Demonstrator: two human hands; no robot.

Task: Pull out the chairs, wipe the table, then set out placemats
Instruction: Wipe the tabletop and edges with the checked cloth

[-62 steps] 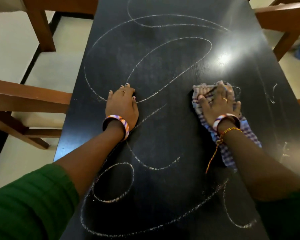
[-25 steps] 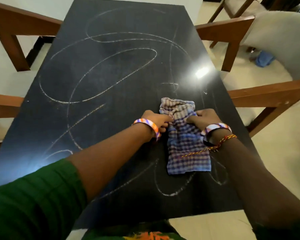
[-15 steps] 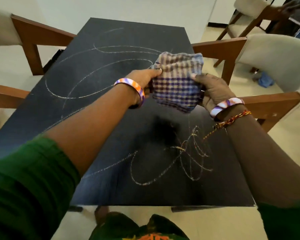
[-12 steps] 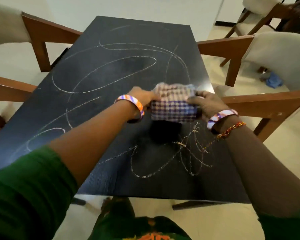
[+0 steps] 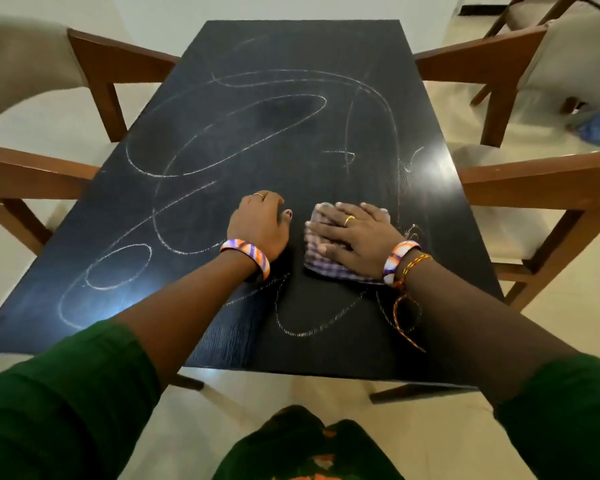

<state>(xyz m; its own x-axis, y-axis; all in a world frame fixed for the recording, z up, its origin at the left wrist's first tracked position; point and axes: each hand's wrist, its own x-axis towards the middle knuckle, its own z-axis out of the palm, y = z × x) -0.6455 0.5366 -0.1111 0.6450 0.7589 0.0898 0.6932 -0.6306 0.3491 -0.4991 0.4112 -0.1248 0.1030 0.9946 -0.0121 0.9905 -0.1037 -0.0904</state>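
Observation:
The black table (image 5: 257, 133) is covered with looping white chalk lines. A folded purple-and-white checked cloth (image 5: 321, 266) lies on its near right part. My right hand (image 5: 355, 233) lies flat on top of the cloth with straight fingers, pressing it onto the tabletop. My left hand (image 5: 258, 223) rests on the bare table just left of the cloth, fingers bent down onto the surface, holding nothing. No placemats are in view.
Wooden chairs with pale cushions stand pulled back on both sides: two on the left (image 5: 32, 174) (image 5: 118, 64) and two on the right (image 5: 541, 181) (image 5: 482, 64). A blue object (image 5: 596, 128) lies on the floor at the far right. The table's near edge is close to my body.
The cloth, held up and folded between both hands a moment ago, now lies on the table under my flat right hand. My left hand has let go of it.

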